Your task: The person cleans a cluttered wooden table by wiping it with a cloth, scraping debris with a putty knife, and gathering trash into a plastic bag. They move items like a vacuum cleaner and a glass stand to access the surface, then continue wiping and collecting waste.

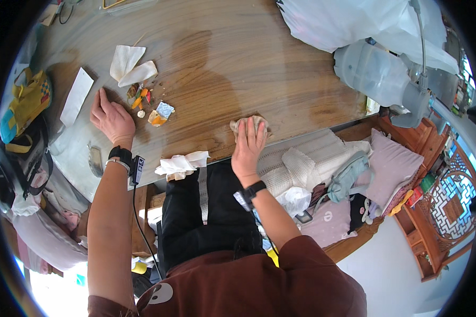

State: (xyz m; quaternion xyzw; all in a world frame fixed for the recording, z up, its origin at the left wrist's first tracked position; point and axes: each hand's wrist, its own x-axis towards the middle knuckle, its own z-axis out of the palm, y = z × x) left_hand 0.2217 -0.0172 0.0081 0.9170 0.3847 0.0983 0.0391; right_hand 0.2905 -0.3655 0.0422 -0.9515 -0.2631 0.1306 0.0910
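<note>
My left hand (111, 117) rests on the glass-topped wooden table (206, 63), fingers loosely curled and holding nothing, beside a white paper strip (76, 96). To its right lies a small heap of orange and brown scraps (140, 98), with a torn blue-and-white packet (163, 112). A folded tissue (126, 63) lies above them. My right hand (247, 142) presses its fingers onto a crumpled tan wipe (260, 129) near the front edge. More crumpled white tissue (180, 164) sits at that edge, between my arms.
A plastic water jug (370, 71) and white bags (328, 21) are at the back right. A yellow bag (26, 100) and black straps are at the left edge. A bench with pillows (388, 169) and fabric stands below the table's right side.
</note>
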